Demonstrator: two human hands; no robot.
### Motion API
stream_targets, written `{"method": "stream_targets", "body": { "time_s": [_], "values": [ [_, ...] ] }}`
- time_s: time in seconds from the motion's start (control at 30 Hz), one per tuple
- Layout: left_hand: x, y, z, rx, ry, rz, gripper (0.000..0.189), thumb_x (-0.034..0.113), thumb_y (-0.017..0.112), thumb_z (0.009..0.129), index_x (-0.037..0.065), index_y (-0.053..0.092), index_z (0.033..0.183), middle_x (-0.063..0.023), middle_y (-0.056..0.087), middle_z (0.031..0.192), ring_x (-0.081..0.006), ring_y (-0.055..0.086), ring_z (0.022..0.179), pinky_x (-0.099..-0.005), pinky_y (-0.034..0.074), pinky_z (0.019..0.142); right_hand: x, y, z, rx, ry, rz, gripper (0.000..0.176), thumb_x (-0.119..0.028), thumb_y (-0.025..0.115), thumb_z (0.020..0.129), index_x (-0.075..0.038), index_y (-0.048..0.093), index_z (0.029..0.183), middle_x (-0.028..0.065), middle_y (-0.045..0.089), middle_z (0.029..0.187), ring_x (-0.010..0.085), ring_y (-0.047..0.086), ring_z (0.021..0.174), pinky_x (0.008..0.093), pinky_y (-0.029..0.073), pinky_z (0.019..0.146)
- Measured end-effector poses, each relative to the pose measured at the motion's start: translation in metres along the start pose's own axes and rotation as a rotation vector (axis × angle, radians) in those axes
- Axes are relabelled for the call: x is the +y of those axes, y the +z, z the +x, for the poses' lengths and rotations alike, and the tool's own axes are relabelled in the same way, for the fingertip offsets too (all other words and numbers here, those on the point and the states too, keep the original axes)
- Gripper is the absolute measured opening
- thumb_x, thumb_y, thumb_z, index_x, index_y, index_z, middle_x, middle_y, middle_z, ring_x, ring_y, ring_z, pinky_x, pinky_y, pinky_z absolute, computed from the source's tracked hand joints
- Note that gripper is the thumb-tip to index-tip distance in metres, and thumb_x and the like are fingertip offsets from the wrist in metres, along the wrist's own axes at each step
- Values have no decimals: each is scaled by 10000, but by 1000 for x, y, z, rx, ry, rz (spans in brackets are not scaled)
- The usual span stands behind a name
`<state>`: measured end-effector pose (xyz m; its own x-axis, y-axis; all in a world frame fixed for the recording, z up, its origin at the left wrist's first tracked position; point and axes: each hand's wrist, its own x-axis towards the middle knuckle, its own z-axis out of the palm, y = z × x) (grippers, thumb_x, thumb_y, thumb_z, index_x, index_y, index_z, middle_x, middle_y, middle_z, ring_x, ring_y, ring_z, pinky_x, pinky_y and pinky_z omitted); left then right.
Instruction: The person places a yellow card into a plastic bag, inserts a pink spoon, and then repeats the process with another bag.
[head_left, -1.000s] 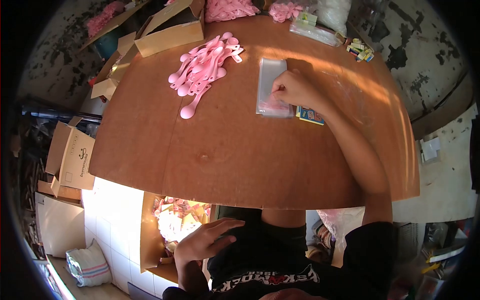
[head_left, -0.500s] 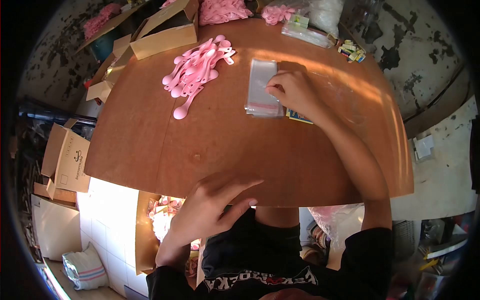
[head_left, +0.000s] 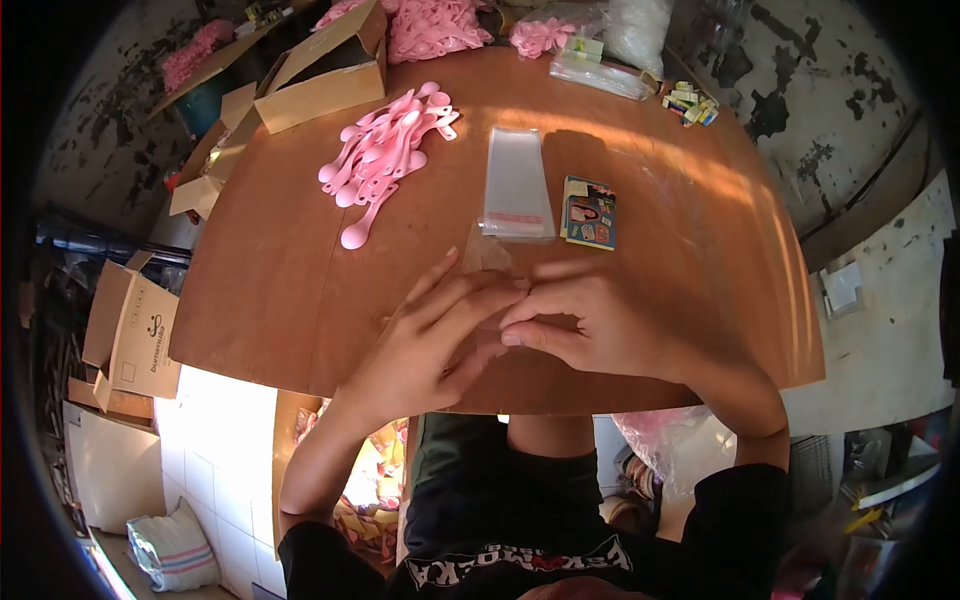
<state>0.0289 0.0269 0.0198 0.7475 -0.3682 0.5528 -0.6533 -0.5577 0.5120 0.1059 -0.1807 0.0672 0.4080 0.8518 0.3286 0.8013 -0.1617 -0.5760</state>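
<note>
Over the near part of the table, my left hand (head_left: 430, 335) and my right hand (head_left: 590, 318) meet at the fingertips. Between them is a thin clear plastic bag (head_left: 490, 253), its far end showing beyond my fingers. My right thumb and fingers pinch it; the left fingers lie against it, thumb underneath, partly hidden. Just past the hands lies a stack of clear plastic bags (head_left: 516, 185). To its right is a small pile of printed cards (head_left: 589, 213), blue and yellow. A heap of pink plastic spoons (head_left: 385, 150) lies farther left.
An open cardboard box (head_left: 325, 85) stands at the table's back left, beside a bag of pink pieces (head_left: 435, 28). Small yellow-green packets (head_left: 690, 103) lie at the back right. Another carton (head_left: 130, 325) is beside the table. The table edge (head_left: 230, 370) runs close to my body.
My right hand has come back from the bag stack toward my body with a clear bag. My left hand has moved up over the table to meet it. The cards are now uncovered.
</note>
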Motion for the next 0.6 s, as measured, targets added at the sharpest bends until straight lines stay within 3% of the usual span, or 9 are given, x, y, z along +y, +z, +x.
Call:
{"method": "stream_targets", "body": {
  "time_s": [0.03,0.07,0.13,0.17,0.23,0.27,0.33,0.6],
  "values": [
    [4,2,-5,48,12,-72,505,-5,757,741,47,589,1214,-117,653,1137,-279,635,1101,-469,448,1023,-5,-1,-5,-53,39,108,140,-181,702,845,-48,715,889,88,659,814,262,649,752,368,506,682],
    [7,5,-11,47,10,-74,505,-5,757,741,47,589,1214,-117,653,1137,-279,635,1101,-469,448,1023,-3,-1,-9,-54,41,110,140,-181,702,845,-48,715,889,88,659,814,262,649,752,368,506,682],
    [10,9,-23,123,-200,-364,347,-33,743,780,5,644,1110,-129,691,1026,-201,697,949,-361,542,885,4,-1,-19,-34,26,185,159,-131,718,862,-29,715,985,76,663,809,199,647,745,309,502,684],
    [10,13,-26,124,-201,-364,347,-33,743,780,5,644,1110,-129,691,1026,-201,697,949,-361,542,885,13,-4,-21,2,139,191,182,-123,707,876,-11,701,1019,92,683,859,205,662,782,302,514,714],
    [9,22,-29,310,-373,-455,241,-64,714,820,-35,659,1053,-123,702,964,-155,702,875,-275,563,777,43,-16,-20,141,246,-170,197,-134,709,855,-2,697,1001,119,687,935,263,669,815,336,524,738],
    [7,26,-30,379,-452,-648,244,-77,693,840,-45,640,1075,-108,699,1015,-162,692,914,-265,554,788,62,-21,-22,143,249,-174,197,-134,709,855,-2,697,1001,119,687,935,263,669,815,336,524,738],
    [0,27,-30,424,-420,-790,270,-85,672,859,-48,609,1119,-112,691,1062,-159,678,957,-265,551,793,103,-19,-31,292,108,-583,197,-161,709,824,-24,704,966,148,675,956,332,652,859,408,522,759],
    [0,25,-23,501,-488,-865,317,-39,665,888,-41,568,1190,-109,694,1063,-150,665,985,-258,537,815,108,-18,-43,228,319,-473,157,-148,693,825,-60,713,953,100,679,984,324,648,878,419,523,780]
  ]
}}
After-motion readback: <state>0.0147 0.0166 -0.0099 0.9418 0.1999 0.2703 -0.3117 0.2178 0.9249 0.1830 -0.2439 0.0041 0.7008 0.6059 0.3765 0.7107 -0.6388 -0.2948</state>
